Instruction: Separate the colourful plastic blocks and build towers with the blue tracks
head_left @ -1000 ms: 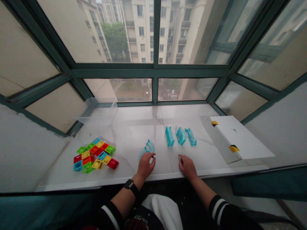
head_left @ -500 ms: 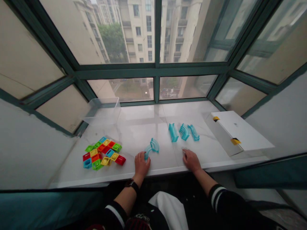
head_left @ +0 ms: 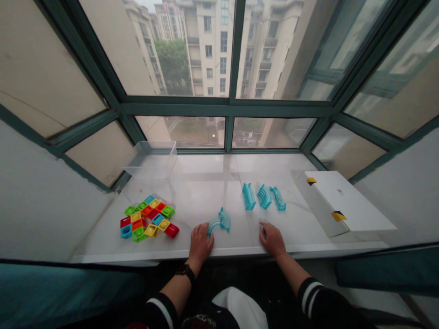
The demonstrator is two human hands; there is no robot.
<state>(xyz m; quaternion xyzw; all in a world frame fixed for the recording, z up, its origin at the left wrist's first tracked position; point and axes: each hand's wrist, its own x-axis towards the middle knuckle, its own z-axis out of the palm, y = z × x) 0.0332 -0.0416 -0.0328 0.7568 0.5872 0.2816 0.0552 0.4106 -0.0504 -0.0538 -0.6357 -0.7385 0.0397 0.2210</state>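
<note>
My left hand (head_left: 200, 242) rests on the white marble sill (head_left: 206, 183) near its front edge, fingers curled and touching the near end of a curved translucent blue track piece (head_left: 221, 221). My right hand (head_left: 272, 237) lies flat on the sill with its fingers loosely spread, holding nothing. Three more blue track pieces (head_left: 263, 197) lie side by side a short way beyond my right hand.
A cluster of coloured square blocks (head_left: 149, 218) lies at the left. A clear plastic bin (head_left: 152, 160) stands at the back left by the window. A white box (head_left: 338, 201) with yellow-black corner marks sits at the right.
My left hand has pulled back toward the sill's front edge, from on top of the curved piece to its near end. The camera view shifted; my right hand stays put.
</note>
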